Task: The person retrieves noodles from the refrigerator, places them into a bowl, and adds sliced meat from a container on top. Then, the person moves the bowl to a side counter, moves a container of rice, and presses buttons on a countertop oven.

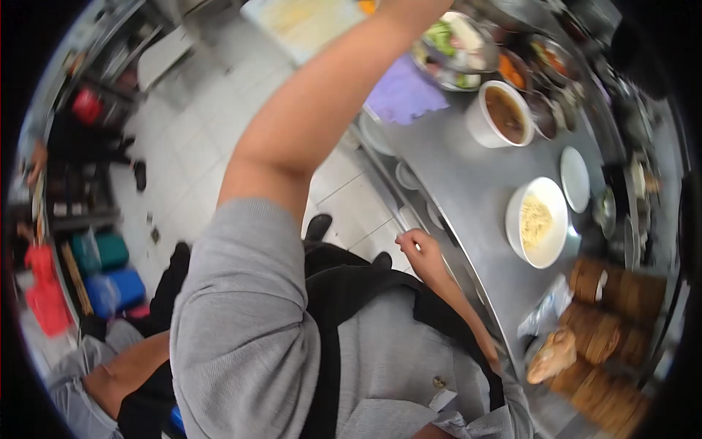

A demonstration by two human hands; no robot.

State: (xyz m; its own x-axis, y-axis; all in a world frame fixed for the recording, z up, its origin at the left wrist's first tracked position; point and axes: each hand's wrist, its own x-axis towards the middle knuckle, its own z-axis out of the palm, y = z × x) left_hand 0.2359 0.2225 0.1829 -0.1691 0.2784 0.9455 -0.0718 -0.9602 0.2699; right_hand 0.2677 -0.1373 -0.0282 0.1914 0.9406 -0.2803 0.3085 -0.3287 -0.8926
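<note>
My left arm point(292, 124) stretches up across the view, past a metal bowl of cut vegetables point(461, 44); its hand is beyond the top edge. Low beside the steel counter's near edge is my right hand point(422, 252), its fingers curled in with nothing visible in them. On the counter point(468, 190) stands a white bowl point(518, 238) with pale yellow noodles point(536, 221) inside. Farther up is a white tub point(482, 128) of brown liquid point(506, 113). A lavender cloth point(406, 91) lies near the vegetable bowl.
Bamboo steamers point(585, 329) and a plastic bag point(545, 307) sit at the lower right. A white lid or plate point(575, 179) lies beyond the noodle bowl. Other people, one in dark clothes point(88, 139) and one in grey point(110, 373), are at the left, near blue bins point(117, 291).
</note>
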